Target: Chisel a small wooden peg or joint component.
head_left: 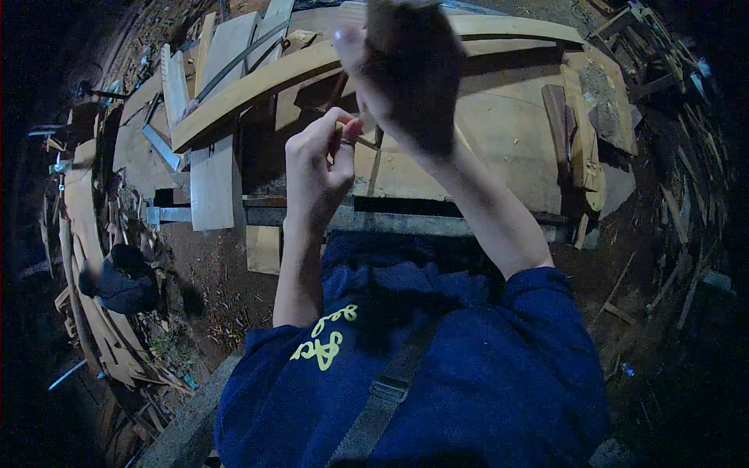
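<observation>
My left hand (318, 156) is raised over the workbench, its thumb and fingers pinched together. Something small and thin shows by the fingertips, too unclear to name. Higher up and to the right, my right hand (409, 82) is closed in a fist, dark and partly blurred; whatever it grips is hidden. A reddish-brown stick-like piece (337, 90) shows between the two hands. Behind them a long curved wooden beam (269, 84) lies across the bench. The wooden bench top (499, 148) spreads out under both hands.
Planks (214, 183) and narrow strips lie at the bench's left; more wooden pieces (581, 140) lie at its right end. Scrap wood (86, 210) is piled on the dirt ground at far left. A person in dark clothing (129, 281) is at the left.
</observation>
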A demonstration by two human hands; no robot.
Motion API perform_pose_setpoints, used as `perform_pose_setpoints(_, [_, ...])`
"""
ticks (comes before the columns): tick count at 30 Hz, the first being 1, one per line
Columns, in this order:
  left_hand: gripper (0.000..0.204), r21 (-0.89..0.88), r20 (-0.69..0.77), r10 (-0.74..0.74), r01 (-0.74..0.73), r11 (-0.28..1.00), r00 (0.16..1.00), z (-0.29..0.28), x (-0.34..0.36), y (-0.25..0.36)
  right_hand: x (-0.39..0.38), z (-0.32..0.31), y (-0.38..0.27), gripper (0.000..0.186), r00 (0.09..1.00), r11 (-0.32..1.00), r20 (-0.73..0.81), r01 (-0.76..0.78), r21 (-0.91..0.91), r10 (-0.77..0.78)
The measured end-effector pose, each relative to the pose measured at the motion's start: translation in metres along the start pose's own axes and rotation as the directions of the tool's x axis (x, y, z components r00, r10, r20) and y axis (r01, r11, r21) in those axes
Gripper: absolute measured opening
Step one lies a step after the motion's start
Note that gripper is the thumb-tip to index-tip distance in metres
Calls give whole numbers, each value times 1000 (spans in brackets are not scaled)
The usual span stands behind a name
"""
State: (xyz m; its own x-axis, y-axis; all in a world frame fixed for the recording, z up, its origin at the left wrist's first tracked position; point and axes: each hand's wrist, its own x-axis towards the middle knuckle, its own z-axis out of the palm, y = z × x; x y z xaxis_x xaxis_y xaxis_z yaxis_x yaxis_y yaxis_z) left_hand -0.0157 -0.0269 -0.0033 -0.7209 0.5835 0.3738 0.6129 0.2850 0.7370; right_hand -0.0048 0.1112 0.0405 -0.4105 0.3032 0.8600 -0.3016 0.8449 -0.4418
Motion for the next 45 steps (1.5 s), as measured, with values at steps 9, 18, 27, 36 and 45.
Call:
perform_pose_setpoints(9, [16, -21, -9, -143, 143, 989, 990, -7, 1, 2, 20, -3, 3, 21, 958, 995, -275, 94, 45, -78])
perform_pose_setpoints(18, [15, 118, -7, 51, -49, 992, 999, -3, 0, 5, 4, -1, -3, 20, 998, 932, 43, -62, 357, 50])
perform_pose_setpoints(27, [18, -50, -26, -36, 35, 998, 999, -3, 5, 2, 18, 4, -15, 18, 957, 925, -225, -93, 368, 185])
perform_pose_setpoints(36, [11, 9, -12, -19, 19, 1000, 1000, 2, 7, -2, 8, -8, 5, 21, 988, 962, -103, -83, 262, 113])
perform_pose_setpoints(45, [11, 34, -40, 41, -40, 999, 998, 6, 8, 1, 2, -7, 3, 14, 999, 971, -45, -6, 239, 17])
